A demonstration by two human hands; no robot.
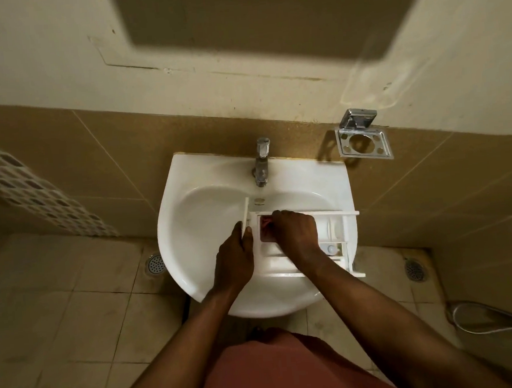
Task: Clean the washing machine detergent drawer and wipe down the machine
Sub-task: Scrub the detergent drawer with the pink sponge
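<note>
Over the white sink point(172, 230), the left hand point(233, 256) grips the left end panel of the detergent drawer point(336, 227), fingers curled round its edge. The drawer lies across the basin, overhanging the right rim. The right hand point(296, 232), fingers curled together, pinches a pink cloth point(264, 226) inside the drawer's left compartment.

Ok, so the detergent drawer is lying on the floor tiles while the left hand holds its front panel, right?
Not on the floor: the head view shows the detergent drawer lying across the white sink, while the left hand holds its front panel.
</note>
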